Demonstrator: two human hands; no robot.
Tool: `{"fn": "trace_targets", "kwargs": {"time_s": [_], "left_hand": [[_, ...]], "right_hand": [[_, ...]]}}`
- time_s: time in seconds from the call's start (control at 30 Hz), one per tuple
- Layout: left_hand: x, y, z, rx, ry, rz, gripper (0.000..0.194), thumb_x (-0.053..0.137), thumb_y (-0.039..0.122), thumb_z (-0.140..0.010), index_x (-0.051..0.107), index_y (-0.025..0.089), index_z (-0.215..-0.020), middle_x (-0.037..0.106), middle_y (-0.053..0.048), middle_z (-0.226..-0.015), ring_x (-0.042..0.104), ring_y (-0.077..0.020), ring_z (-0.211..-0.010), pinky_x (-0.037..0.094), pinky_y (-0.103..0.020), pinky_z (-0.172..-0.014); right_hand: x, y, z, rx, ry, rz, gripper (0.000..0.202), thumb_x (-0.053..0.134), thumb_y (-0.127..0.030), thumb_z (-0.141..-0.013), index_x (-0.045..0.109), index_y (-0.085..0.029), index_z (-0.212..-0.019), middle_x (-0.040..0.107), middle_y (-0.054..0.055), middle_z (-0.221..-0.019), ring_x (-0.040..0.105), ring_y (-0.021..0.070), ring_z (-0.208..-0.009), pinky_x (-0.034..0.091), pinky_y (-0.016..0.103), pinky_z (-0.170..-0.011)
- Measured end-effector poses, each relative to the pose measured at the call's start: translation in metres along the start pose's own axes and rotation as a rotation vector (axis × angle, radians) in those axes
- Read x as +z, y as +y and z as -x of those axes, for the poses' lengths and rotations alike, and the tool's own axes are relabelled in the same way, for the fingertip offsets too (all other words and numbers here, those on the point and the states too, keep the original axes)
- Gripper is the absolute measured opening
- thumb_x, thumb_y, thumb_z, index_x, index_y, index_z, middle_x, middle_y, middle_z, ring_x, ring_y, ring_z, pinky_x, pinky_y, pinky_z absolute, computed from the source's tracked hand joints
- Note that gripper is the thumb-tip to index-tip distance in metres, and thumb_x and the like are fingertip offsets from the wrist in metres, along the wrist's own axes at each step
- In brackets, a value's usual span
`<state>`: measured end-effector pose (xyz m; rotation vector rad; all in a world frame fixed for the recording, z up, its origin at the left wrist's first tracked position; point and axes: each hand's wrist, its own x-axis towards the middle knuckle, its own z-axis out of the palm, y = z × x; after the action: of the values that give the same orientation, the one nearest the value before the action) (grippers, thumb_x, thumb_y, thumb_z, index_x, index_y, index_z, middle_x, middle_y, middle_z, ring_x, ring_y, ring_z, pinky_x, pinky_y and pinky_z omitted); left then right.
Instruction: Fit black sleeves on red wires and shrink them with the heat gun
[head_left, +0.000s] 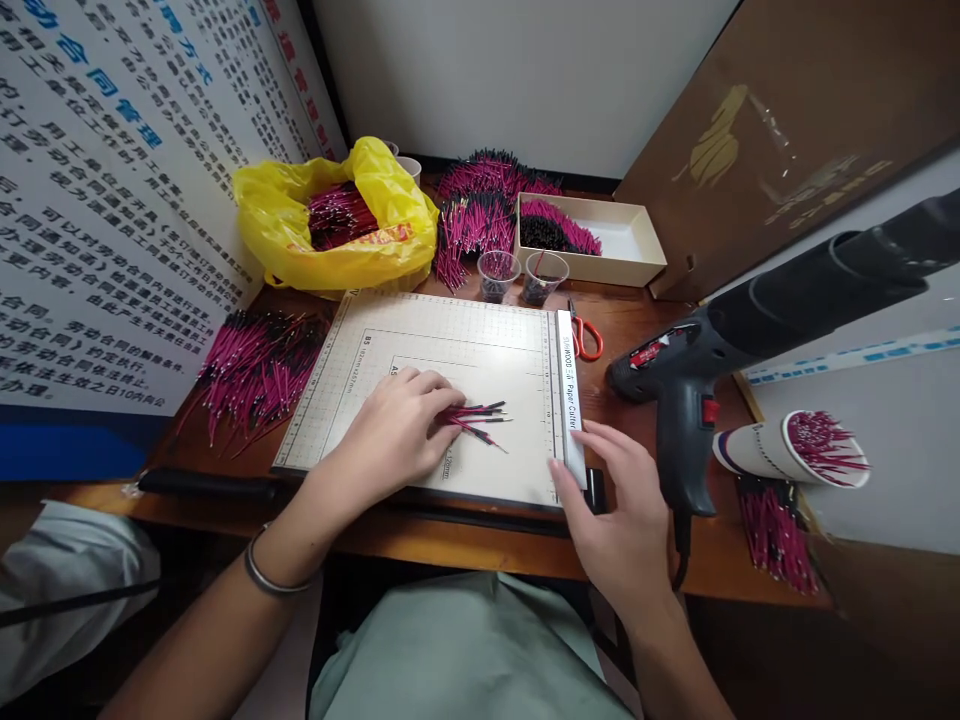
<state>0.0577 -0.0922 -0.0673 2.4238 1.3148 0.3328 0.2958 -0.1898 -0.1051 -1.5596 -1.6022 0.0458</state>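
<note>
A small bunch of magenta wires with black ends (476,412) pokes out to the right from under my left hand (409,425). The fingers of that hand curl closed over the bunch, resting on the paper cutter board (420,335). My right hand (619,500) is at the board's right edge, thumb and fingers apart around the white cutter strip (570,400); nothing shows in its grasp. Whether its fingertips touch the strip I cannot tell. Red-handled scissors (589,338) lie just beyond the strip.
A heat gun (679,400) stands at right, beside a paper cup of wires (795,450). Behind the board are a yellow bag (277,240), two clear cups (499,275), a cardboard tray (622,265) and a wire pile (487,180). More wires (259,365) lie at left.
</note>
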Motion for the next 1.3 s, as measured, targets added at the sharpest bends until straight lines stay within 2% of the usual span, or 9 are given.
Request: {"fn": "trace_targets", "kwargs": {"time_s": [0.13, 0.3, 0.43, 0.63, 0.87, 1.07, 1.2, 1.3], "left_hand": [[0.007, 0.007, 0.005, -0.003, 0.015, 0.046, 0.023, 0.058, 0.019, -0.098, 0.076, 0.023, -0.111, 0.076, -0.007, -0.108, 0.065, -0.0273, -0.101, 0.05, -0.044, -0.089], [0.017, 0.011, 0.014, 0.01, 0.099, 0.106, 0.022, 0.056, 0.021, -0.101, 0.076, 0.024, -0.11, 0.075, -0.005, -0.105, 0.063, -0.0241, -0.097, 0.048, -0.041, -0.086], [0.023, 0.009, 0.017, 0.019, 0.119, 0.145, 0.023, 0.059, 0.02, -0.1, 0.076, 0.029, -0.113, 0.076, -0.003, -0.106, 0.063, -0.024, -0.098, 0.046, -0.041, -0.086], [0.029, 0.005, 0.022, 0.047, 0.205, 0.257, 0.023, 0.057, 0.021, -0.103, 0.077, 0.025, -0.113, 0.075, -0.004, -0.105, 0.062, -0.022, -0.1, 0.047, -0.039, -0.092], [0.03, 0.005, 0.024, 0.011, 0.208, 0.268, 0.023, 0.057, 0.021, -0.102, 0.077, 0.027, -0.111, 0.076, -0.002, -0.104, 0.063, -0.0222, -0.099, 0.047, -0.039, -0.091], [0.03, 0.01, 0.02, -0.026, 0.203, 0.251, 0.018, 0.061, 0.025, -0.101, 0.077, 0.026, -0.109, 0.076, -0.002, -0.105, 0.062, -0.0224, -0.099, 0.043, -0.04, -0.09], [0.033, 0.015, 0.013, -0.074, 0.242, 0.218, 0.015, 0.064, 0.026, -0.1, 0.077, 0.027, -0.107, 0.078, -0.001, -0.105, 0.062, -0.0236, -0.097, 0.04, -0.04, -0.085], [0.035, 0.015, 0.012, -0.06, 0.277, 0.234, 0.015, 0.065, 0.026, -0.1, 0.077, 0.026, -0.108, 0.077, -0.002, -0.106, 0.062, -0.0245, -0.1, 0.04, -0.04, -0.086]], "right_hand": [[0.011, -0.014, -0.008, -0.022, -0.12, 0.056, 0.027, 0.065, -0.04, -0.097, 0.071, -0.024, -0.118, 0.069, 0.013, -0.128, 0.065, 0.0273, -0.117, 0.055, 0.049, -0.1], [0.019, -0.016, -0.009, -0.06, -0.204, 0.08, 0.019, 0.062, -0.032, -0.097, 0.074, -0.026, -0.111, 0.06, 0.013, -0.144, 0.056, 0.0317, -0.135, 0.05, 0.055, -0.11], [0.022, -0.012, -0.017, -0.101, -0.276, 0.08, 0.017, 0.06, -0.029, -0.097, 0.075, -0.026, -0.103, 0.059, 0.011, -0.149, 0.053, 0.0344, -0.139, 0.046, 0.059, -0.112], [0.028, -0.005, -0.025, -0.068, -0.272, 0.025, 0.016, 0.06, -0.031, -0.098, 0.075, -0.026, -0.098, 0.06, 0.01, -0.148, 0.052, 0.034, -0.141, 0.044, 0.062, -0.116], [0.03, -0.004, -0.022, -0.032, -0.279, -0.019, 0.017, 0.061, -0.033, -0.098, 0.074, -0.025, -0.09, 0.053, 0.009, -0.156, 0.036, 0.0377, -0.154, 0.034, 0.07, -0.121], [0.027, -0.003, -0.02, -0.045, -0.301, -0.02, 0.017, 0.062, -0.033, -0.098, 0.073, -0.025, -0.087, 0.055, 0.006, -0.156, 0.038, 0.039, -0.154, 0.029, 0.077, -0.12], [0.027, -0.004, -0.021, -0.029, -0.263, -0.022, 0.017, 0.061, -0.031, -0.098, 0.075, -0.026, -0.09, 0.059, 0.007, -0.153, 0.041, 0.0393, -0.153, 0.032, 0.077, -0.118], [0.027, -0.006, -0.021, -0.021, -0.228, -0.022, 0.014, 0.063, -0.031, -0.096, 0.076, -0.027, -0.093, 0.06, 0.009, -0.151, 0.042, 0.0405, -0.151, 0.035, 0.077, -0.117]]}}
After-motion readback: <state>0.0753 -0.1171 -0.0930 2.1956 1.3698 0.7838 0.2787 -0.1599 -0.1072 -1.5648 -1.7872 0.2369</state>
